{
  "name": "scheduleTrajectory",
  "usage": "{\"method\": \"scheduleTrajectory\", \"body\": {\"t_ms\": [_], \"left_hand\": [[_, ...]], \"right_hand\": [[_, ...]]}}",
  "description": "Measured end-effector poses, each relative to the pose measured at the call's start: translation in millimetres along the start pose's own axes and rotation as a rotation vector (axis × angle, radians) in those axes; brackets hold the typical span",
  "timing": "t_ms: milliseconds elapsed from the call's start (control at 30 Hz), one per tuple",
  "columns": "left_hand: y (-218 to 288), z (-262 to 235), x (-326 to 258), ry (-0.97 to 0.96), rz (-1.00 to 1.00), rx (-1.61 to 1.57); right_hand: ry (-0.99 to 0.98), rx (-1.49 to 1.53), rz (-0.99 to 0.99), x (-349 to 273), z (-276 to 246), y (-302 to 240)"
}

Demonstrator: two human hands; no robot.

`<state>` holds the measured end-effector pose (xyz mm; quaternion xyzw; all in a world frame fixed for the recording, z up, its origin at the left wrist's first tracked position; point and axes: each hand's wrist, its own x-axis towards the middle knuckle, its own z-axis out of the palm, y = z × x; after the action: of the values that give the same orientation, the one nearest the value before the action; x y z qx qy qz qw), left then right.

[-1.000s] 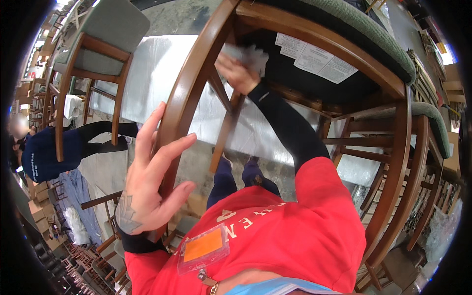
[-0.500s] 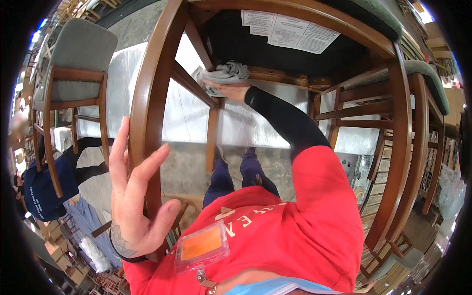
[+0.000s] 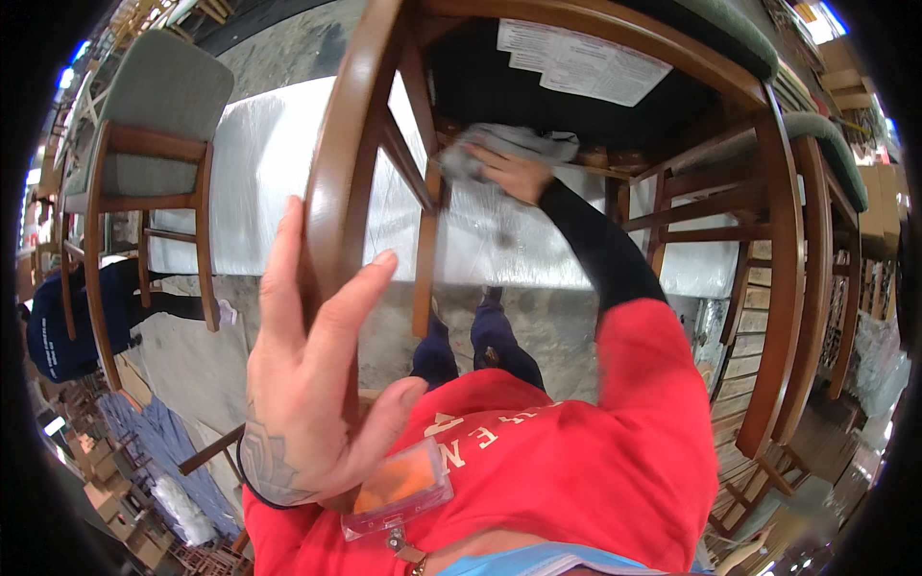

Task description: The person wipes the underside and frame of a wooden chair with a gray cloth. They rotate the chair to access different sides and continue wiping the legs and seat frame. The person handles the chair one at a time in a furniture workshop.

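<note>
Two hands work an upturned brown wooden chair [image 3: 759, 240]; left hand [image 3: 307, 384] open-fingered against its leg [image 3: 346, 163] — right hand [image 3: 519, 173] gripping a grey cloth [image 3: 509, 144]; plastic-wrapped white slab [image 3: 288, 173] behind.

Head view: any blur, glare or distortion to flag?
Head view: strong fisheye, the chair leg bows and the corners go black; the plastic sheet is glared white; the left hand looms large, fairly sharp; the right hand and cloth are slightly soft.
</note>
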<state>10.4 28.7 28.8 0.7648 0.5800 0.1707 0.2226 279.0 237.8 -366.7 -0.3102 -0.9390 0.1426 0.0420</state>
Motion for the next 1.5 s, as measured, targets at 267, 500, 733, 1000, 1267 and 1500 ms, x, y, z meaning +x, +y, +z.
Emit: {"method": "scheduleTrajectory", "body": {"t_ms": [267,500,733,1000,1267,1500], "left_hand": [[-5,5,-3,0.03,-0.038,0.025],[-1,-2,-1,0.01,0.0,0.043],[2,1,4,-0.005,-0.017,-0.018],[7,10,4,-0.013,-0.031,-0.092],[12,-8,8,-0.071,0.062,0.01],[-1,0,3,-0.05,0.02,-0.058]], "right_hand": [[0.003,0.225,0.26,5,-5,-14],[0.537,-0.238,0.647,-162,-4,25],[1.557,0.767,1.677,-81,7,44],[1.706,0.646,1.809,106,52,-22],[1.767,1.789,1.492,41,49,0],[1.952,0.859,1.776,-46,-6,55]]}}
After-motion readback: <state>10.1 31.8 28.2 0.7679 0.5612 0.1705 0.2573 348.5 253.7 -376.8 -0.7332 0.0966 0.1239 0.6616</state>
